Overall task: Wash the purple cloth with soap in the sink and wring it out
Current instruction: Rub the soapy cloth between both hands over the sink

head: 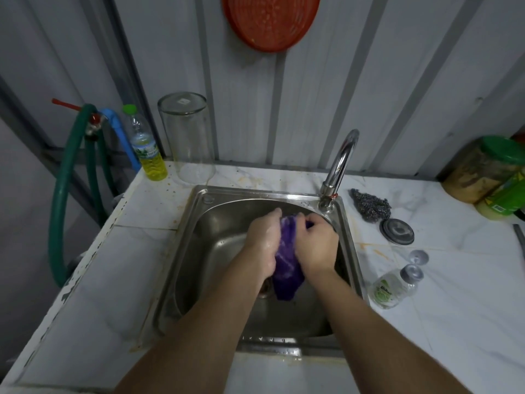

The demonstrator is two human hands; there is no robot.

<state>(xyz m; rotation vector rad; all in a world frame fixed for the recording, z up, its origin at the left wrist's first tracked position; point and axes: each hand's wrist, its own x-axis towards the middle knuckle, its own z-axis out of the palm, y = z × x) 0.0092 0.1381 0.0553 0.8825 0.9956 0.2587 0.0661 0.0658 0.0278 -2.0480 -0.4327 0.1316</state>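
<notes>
The purple cloth [285, 268] is bunched up over the steel sink [199, 211], its lower end hanging toward the drain. My left hand [264, 240] grips its left side and looks wet and soapy. My right hand [316, 245] grips its right side, fingers curled into the fabric near the top. The two hands press the cloth between them. A pump soap bottle [393, 285] lies on its side on the counter right of the sink. The chrome tap [339, 166] stands at the sink's back right corner; no running water is visible.
A steel scourer [370, 206] and a round metal lid [397, 231] lie right of the tap. An upturned glass jar [187, 137] and a yellow liquid bottle [146, 149] stand at the back left. Green jars [491, 172] sit far right. A green hose [65, 194] hangs left.
</notes>
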